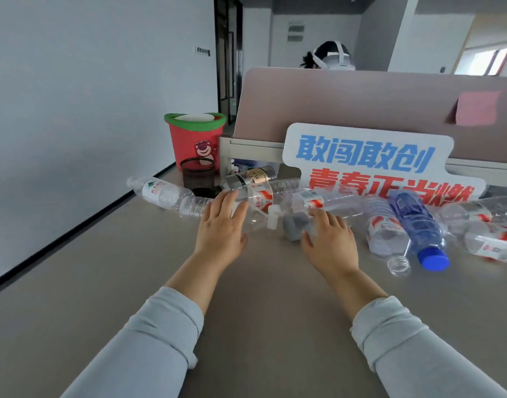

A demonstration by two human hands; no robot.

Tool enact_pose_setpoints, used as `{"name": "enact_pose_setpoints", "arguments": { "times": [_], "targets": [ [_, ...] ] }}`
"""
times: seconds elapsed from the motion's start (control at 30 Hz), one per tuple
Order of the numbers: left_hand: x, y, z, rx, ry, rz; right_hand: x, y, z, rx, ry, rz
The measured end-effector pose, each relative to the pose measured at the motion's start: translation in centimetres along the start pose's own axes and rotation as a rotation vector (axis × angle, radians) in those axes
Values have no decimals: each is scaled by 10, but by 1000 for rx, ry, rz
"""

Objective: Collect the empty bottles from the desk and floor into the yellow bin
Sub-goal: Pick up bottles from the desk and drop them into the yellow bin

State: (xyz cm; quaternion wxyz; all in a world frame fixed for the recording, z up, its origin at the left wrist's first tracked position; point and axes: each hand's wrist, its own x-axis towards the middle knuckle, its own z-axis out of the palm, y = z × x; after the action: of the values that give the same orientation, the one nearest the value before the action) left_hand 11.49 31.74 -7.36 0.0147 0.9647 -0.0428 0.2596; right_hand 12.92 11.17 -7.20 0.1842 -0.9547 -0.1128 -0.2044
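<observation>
Grey surface point(261, 297) beside a white wall: at least eight empty bottles point(160, 193) lie scattered before one sign point(367, 156), one of them a blue bottle point(419, 225). Left of the sign stand one red bucket point(196, 139) and one mesh cup point(197, 175). Both hands are spread: the left hand point(220, 225) rests on a clear bottle point(259, 201), the right hand point(331, 242) touches a grey-capped bottle point(295, 226).
</observation>
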Motion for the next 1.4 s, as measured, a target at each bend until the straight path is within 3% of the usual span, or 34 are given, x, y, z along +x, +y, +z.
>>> {"name": "enact_pose_setpoints", "arguments": {
  "times": [0.3, 0.47, 0.7, 0.9, 0.97, 1.23, 1.4],
  "targets": [
    [18, -23, 20, 94, -315, -84, 7, 11, 3, -11, -20, -3],
    [15, -17, 13, 116, -148, -88, 6, 11, 3, -32, -44, -15],
    [10, -25, 15, 74, -140, -29, 10, 15, 9, -68, -36, -38],
    [13, -25, 8, 16, 277, -20, 27, 28, 13, -141, -107, 0],
    [13, -23, 6, 4, 340, -20, 31, 30, 17, -177, -144, 2],
    [10, -21, 1, -41, 308, -31, 34, 25, 18, -298, -127, -75],
    [1, -23, -14, -63, 324, -116, 28, 10, 15, -216, -137, -194]
  ]
}}
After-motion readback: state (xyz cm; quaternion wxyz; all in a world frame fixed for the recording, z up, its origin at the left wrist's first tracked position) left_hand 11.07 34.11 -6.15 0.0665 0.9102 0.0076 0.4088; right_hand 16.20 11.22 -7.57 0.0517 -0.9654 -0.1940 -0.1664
